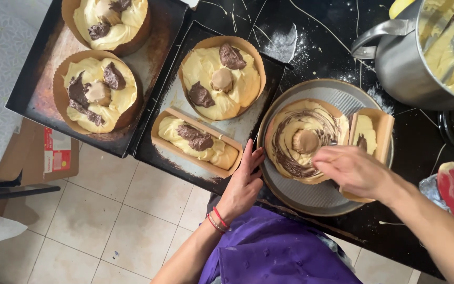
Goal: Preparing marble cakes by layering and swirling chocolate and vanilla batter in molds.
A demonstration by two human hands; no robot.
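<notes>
Risk of tipping the swirled cake (300, 139) on the round tray (311, 197) at right: right hand (356, 171) fingers pinched over batter, tool hidden; left hand (245, 181) open, steadying tray's near-left rim.

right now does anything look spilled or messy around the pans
Yes. Thin batter drips streak the black counter above the round pan, with floury smudges beside the pot. The left tray overhangs the counter edge above the floor.
</notes>
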